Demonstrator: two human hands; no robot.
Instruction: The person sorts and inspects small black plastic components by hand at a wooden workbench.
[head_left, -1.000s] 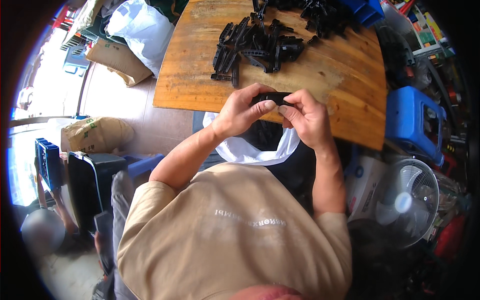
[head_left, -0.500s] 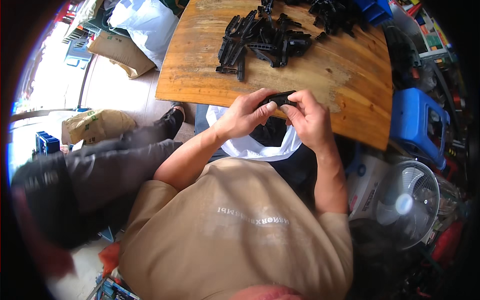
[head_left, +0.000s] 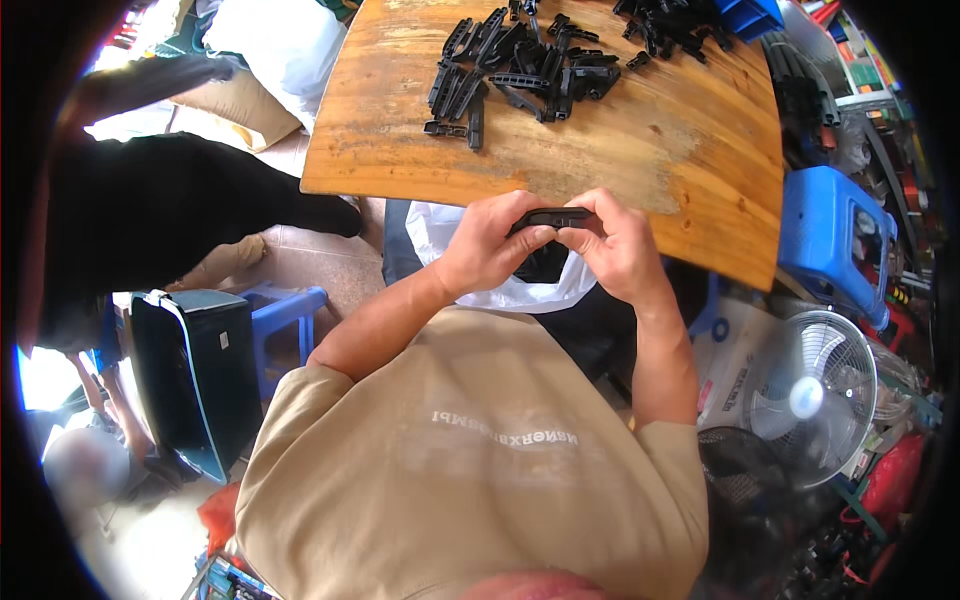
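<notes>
Between my two hands is a long, narrow black plastic part (head_left: pixel 552 219), held level just off the table's near edge. My left hand (head_left: pixel 497 240) pinches its left end, thumb on the near side. At the other end, my right hand (head_left: pixel 615 245) grips it with thumb and fingers. Below the hands, a white plastic bag (head_left: pixel 520 296) hangs open at my lap, with dark pieces inside that I cannot make out. Beyond, a loose pile of similar black plastic parts (head_left: pixel 525 75) lies on the wooden table (head_left: pixel 640 150).
More black parts (head_left: pixel 670 25) lie at the table's far right beside a blue bin (head_left: pixel 752 15). To my right are a blue stool (head_left: pixel 835 240) and a standing fan (head_left: pixel 808 397). A person in dark clothes (head_left: pixel 190 210) is at the left, near a dark box (head_left: pixel 205 370) and another blue stool (head_left: pixel 285 325).
The black part has turned from slanted to level, and my right hand has shifted onto its end. At the left, the other person has moved forward, uncovering the dark box and stool.
</notes>
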